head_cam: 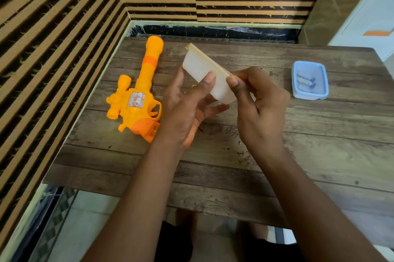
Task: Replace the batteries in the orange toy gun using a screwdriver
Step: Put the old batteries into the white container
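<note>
The orange toy gun lies flat on the left part of the wooden table, barrel pointing away from me, its grip end showing an open slot. Both hands hold a white translucent plastic box with a beige lid, tilted above the table's middle. My left hand grips the box from below with the thumb on its side. My right hand pinches the lid's near end. No screwdriver shows.
A small blue lidded container with batteries inside sits at the right of the table. A striped wall runs along the left and far sides. The near table edge lies above my knees.
</note>
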